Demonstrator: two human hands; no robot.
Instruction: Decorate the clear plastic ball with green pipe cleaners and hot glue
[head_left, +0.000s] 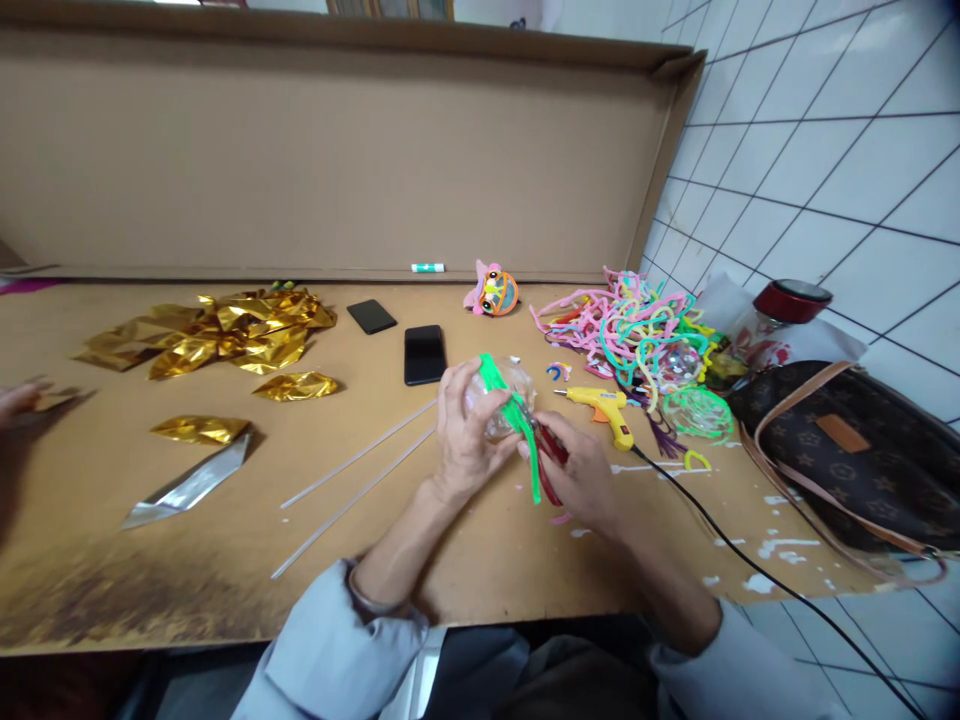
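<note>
My left hand [463,425] is closed around a clear, shiny rounded object [517,378], whose exact kind I cannot make out. A bright green fuzzy strip [493,372], like a pipe cleaner, lies across that object and hangs down in front of my right hand. Red-handled pliers [551,440] are gripped in my right hand [589,470], their metal jaws at the green strip. Just right of the hands lies a yellow glue gun [609,408] with a black cord. Two thin pale sticks [360,455] lie to the left of my left wrist.
A tangle of coloured pipe cleaners [600,320] lies at the right, near a brown handbag [862,450] and a red-lidded jar [787,300]. Two phones [424,354] and gold foil pieces [247,335] are left. Another person's hand [22,400] shows at the left edge.
</note>
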